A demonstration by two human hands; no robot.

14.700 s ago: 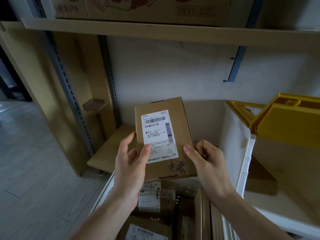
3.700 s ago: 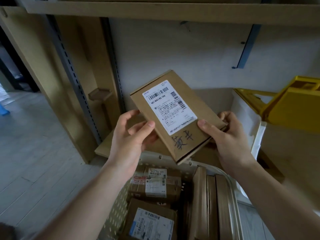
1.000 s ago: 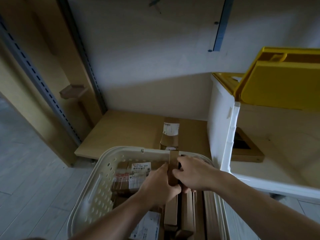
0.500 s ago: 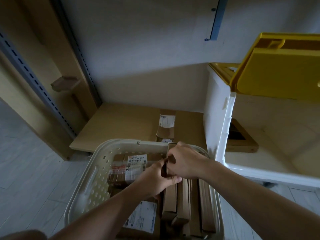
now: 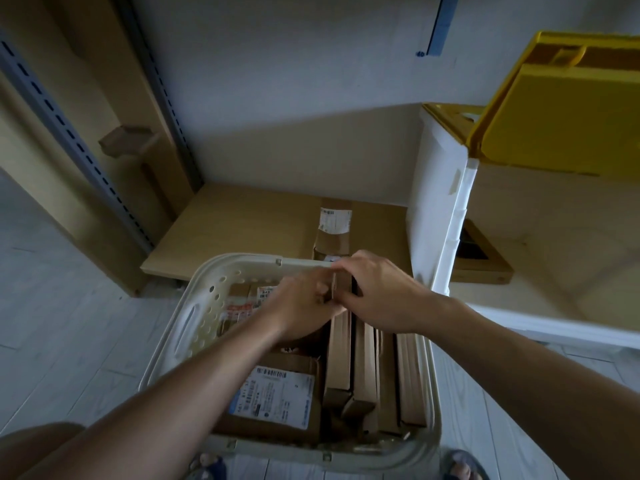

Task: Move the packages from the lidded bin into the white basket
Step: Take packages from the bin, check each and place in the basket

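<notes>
A thin cardboard package [image 5: 341, 289] stands on edge at the far end of the white basket [image 5: 194, 317], pinched between both hands: the left hand [image 5: 304, 306] curls its fingers against its left face, and the right hand [image 5: 377, 292] wraps over its top and right face. Just nearer than the fingers, four more flat packages [image 5: 367, 362] stand on edge in a row along the basket's right side; to the left of the fingers lie labelled boxes — one large box [image 5: 277, 400] with a white label near the front, and at least two smaller ones [image 5: 242, 306] behind it, partly hidden by the left arm. Beyond the fingers, outside the basket, one labelled box [image 5: 334, 233] sits on the low wooden shelf [image 5: 242, 223]. To the right of the fingers stands the white bin [image 5: 446, 216], its yellow lid [image 5: 561, 109] raised, with one dark-topped package [image 5: 479, 261] inside. Compared with half a second ago, the held package sits slightly lower among the others, and both hands grip it much as before.
</notes>
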